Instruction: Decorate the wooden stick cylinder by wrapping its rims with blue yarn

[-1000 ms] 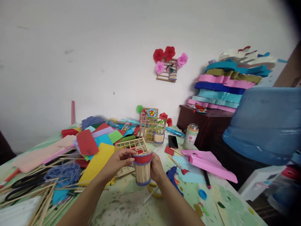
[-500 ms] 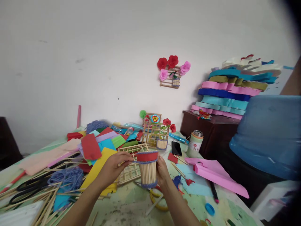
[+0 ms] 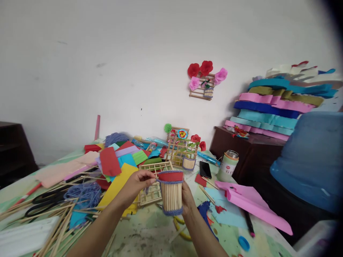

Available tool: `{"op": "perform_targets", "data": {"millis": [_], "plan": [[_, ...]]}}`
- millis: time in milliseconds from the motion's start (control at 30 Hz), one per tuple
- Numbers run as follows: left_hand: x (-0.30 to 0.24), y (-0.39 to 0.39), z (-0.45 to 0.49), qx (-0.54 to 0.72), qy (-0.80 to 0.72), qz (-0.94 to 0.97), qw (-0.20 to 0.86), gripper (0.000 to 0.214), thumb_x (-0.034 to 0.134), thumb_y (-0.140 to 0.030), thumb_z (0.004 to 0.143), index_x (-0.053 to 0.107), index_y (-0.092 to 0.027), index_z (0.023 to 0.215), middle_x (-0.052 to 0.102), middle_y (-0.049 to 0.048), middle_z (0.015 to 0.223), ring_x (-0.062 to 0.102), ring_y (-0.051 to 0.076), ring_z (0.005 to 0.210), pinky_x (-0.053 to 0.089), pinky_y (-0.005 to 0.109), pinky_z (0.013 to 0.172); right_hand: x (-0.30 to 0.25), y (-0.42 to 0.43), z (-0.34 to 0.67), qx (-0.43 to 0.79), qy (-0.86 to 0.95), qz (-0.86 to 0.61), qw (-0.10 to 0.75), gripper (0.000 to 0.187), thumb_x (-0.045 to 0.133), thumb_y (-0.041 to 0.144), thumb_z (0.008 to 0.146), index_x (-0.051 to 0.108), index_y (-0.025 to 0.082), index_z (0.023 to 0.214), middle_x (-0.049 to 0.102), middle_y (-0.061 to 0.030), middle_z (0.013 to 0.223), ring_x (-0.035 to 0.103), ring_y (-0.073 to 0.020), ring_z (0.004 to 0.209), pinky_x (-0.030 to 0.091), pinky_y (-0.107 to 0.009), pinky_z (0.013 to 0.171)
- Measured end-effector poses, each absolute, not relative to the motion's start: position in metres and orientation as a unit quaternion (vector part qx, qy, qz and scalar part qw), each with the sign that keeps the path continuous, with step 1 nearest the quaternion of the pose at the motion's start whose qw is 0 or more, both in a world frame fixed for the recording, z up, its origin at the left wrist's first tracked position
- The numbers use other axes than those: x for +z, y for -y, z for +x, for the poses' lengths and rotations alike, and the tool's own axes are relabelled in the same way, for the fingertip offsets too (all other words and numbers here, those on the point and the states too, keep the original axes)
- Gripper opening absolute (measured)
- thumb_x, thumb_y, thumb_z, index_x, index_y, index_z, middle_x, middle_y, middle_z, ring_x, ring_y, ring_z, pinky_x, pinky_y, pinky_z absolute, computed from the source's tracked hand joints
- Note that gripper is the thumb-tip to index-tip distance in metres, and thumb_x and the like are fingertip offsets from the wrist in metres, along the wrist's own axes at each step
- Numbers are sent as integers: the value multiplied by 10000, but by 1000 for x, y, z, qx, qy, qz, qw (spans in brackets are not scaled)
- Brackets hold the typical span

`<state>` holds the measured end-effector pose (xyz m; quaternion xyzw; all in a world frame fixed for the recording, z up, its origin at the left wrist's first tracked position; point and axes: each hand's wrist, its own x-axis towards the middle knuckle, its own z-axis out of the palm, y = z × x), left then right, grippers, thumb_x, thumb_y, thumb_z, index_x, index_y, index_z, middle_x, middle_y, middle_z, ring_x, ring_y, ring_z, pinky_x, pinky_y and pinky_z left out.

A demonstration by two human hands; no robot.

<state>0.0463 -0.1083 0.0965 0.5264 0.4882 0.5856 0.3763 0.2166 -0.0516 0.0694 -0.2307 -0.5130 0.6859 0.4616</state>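
Note:
A small cup (image 3: 171, 194) made of upright wooden sticks, with a red band at the top and blue yarn at the rim and base, is held up over the table (image 3: 139, 239). My right hand (image 3: 188, 200) grips it from behind, mostly hidden by the cup. My left hand (image 3: 138, 182) pinches the blue yarn at the cup's upper left rim, fingers closed. A wooden stick grid frame (image 3: 154, 178) lies on the table just behind the cup.
Coloured foam sheets (image 3: 118, 160), blue yarn (image 3: 84, 191), loose wooden sticks (image 3: 57, 228) and black scissors (image 3: 45, 201) cover the left. A flower frame (image 3: 183, 150), phone (image 3: 205, 169), jar (image 3: 227, 166), pink folded paper (image 3: 249, 200) and a blue water jug (image 3: 313, 157) lie right.
The cup and both hands have shifted slightly right and down in view as the camera turned left. My left hand's pinch at the rim yarn stays.

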Motion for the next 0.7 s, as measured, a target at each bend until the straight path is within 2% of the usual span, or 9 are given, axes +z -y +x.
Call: {"op": "perform_targets", "data": {"millis": [167, 233, 300, 400, 500, 600, 700], "plan": [[97, 110, 56, 597, -453, 505, 427, 198, 706, -307, 628, 604, -155, 704, 571, -4, 686, 501, 121, 647, 399, 227, 610, 80, 59, 216, 791, 397, -188, 426, 426, 498, 533, 786, 599, 137, 904, 677, -90, 802, 638, -218, 789, 499, -350, 714], [101, 112, 57, 582, -461, 532, 407, 179, 679, -307, 657, 596, -156, 703, 564, -3, 678, 500, 123, 637, 397, 230, 599, 84, 60, 217, 823, 360, -152, 411, 396, 518, 499, 787, 598, 133, 913, 680, -81, 805, 640, -210, 783, 501, -355, 729], [106, 115, 55, 560, -485, 587, 327, 141, 642, -295, 696, 595, -162, 699, 575, 4, 688, 515, 136, 657, 401, 241, 616, 87, 59, 219, 842, 323, -132, 411, 356, 535, 464, 791, 598, 134, 909, 682, -67, 793, 644, -201, 776, 502, -355, 739], [113, 120, 51, 515, -503, 676, 157, 96, 567, -259, 765, 600, -178, 725, 626, 36, 807, 555, 172, 788, 407, 278, 730, 88, 57, 221, 851, 271, -142, 427, 296, 536, 419, 807, 601, 139, 877, 681, -49, 739, 650, -193, 764, 504, -348, 749], [115, 123, 49, 472, -512, 713, 79, 123, 473, -238, 828, 583, -193, 796, 637, 45, 895, 558, 178, 852, 399, 284, 763, 86, 56, 221, 847, 246, -152, 445, 268, 536, 392, 818, 601, 139, 878, 681, -46, 716, 651, -193, 767, 502, -350, 754], [114, 123, 49, 460, -523, 710, 102, 136, 468, -257, 837, 569, -190, 775, 611, 24, 786, 545, 160, 749, 403, 260, 685, 84, 55, 220, 848, 244, -150, 446, 282, 551, 395, 812, 600, 136, 913, 682, -47, 724, 651, -196, 772, 498, -357, 759], [113, 120, 50, 499, -496, 688, 180, 121, 539, -270, 796, 582, -177, 733, 598, 22, 762, 546, 155, 737, 414, 248, 674, 79, 51, 220, 846, 246, -151, 448, 313, 568, 419, 795, 599, 136, 926, 683, -50, 739, 651, -199, 764, 497, -361, 756]]}}
